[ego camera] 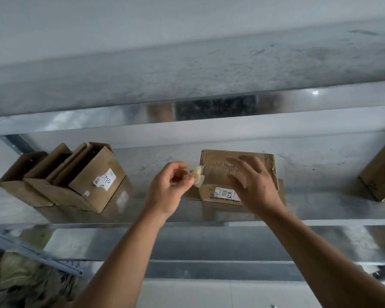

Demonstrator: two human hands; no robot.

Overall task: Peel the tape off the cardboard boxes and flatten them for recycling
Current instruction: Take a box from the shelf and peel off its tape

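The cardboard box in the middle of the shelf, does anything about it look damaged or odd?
Yes. The middle cardboard box has its top skin torn away, exposing corrugated ridges near the right hand. The left hand pinches a crumpled wad of tape beside it.

There is a single view, taken from a wide-angle camera worn on the person's head, so no second view shares any part of the scene. It faces forward toward a metal shelf (209, 212), looking slightly down onto its surface, with the shelf's front edge running across the middle of the frame and bowed a little by the lens. Both forearms enter from the bottom edge and reach away from the camera, placing the left hand (169, 187) and right hand (253, 185) near the centre, at arm's length. A pale wall fills the upper part. The hands are slightly blurred, and the lower left corner is blurred and indistinct.
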